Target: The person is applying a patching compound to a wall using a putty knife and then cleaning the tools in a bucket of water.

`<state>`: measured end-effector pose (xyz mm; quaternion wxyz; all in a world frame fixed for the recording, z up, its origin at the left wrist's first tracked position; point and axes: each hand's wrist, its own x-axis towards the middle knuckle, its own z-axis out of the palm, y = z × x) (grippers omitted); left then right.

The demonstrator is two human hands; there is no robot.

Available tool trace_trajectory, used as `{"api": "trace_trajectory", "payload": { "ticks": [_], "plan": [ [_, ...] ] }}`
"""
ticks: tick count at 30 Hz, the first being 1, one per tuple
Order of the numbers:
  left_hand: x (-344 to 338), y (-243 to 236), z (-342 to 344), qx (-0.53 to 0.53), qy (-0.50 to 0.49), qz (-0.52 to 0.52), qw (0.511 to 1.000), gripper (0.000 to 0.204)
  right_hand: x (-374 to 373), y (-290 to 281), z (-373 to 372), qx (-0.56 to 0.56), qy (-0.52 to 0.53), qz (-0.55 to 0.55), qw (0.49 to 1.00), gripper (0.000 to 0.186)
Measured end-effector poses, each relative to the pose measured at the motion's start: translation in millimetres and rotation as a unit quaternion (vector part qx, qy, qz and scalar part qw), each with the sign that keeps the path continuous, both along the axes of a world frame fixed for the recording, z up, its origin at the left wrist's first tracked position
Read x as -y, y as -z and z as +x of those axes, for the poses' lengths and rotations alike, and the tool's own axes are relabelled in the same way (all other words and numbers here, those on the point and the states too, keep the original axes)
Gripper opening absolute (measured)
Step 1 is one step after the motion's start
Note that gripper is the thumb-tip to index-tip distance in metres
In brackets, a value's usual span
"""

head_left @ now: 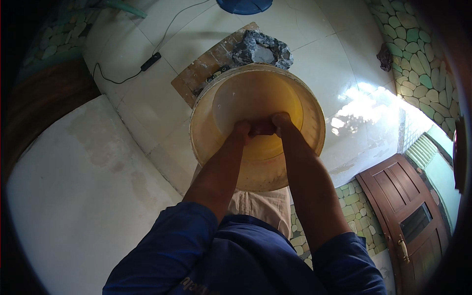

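Both my arms reach down into a large round off-white bucket (204, 135), which has a yellowish tint inside and stands in front of me. A small, soft-looking reddish-brown thing (262, 128) spans the gap between my hands; shade hides its exact kind. My left hand (241, 132) closes on its left end. On its right end, my right hand (281, 121) grips with bent fingers. Low inside the bucket is a yellow area, and I cannot tell whether it is liquid or the bucket's bottom.
Beyond the bucket lie a stained brown board (196, 81) and a crumpled dark plastic bag (281, 51) with something pale in it. A black power strip (151, 61) with a cord is on the tiles. A blue tub (244, 6) stands farther off, a wooden door (405, 211) at right.
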<state>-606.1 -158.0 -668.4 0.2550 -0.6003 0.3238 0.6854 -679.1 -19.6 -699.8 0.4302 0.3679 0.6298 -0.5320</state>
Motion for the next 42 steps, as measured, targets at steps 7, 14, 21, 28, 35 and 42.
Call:
{"api": "trace_trajectory", "payload": {
  "ticks": [7, 14, 21, 28, 35, 42],
  "plan": [
    [2, -7, -3, -0.126, -0.019, 0.141, 0.982, 0.023, -11, -5, -1, -0.269, -0.327, 0.236, 0.874, 0.029],
    [18, 22, -5, -0.185, 0.414, -0.337, 0.825, 0.021, 7, 28, 1, -0.173, -0.246, 0.148, 0.942, 0.030],
    [27, -54, -19, -0.157, 0.046, 0.121, 0.979, 0.022, 15, 6, -5, -0.081, -0.220, 0.182, 0.955, 0.037],
    [29, -72, -34, -0.192, 0.104, 0.087, 0.972, 0.024, 21, -12, -3, -0.101, -0.199, 0.169, 0.960, 0.042],
    [27, 4, -22, -0.199, 0.162, -0.270, 0.928, 0.017, 27, 2, -5, -0.255, -0.266, 0.001, 0.929, 0.051],
    [46, 60, -9, -0.242, 0.120, -0.224, 0.936, 0.025, 30, 0, -15, -0.233, -0.289, -0.030, 0.928, 0.045]
  ]
}}
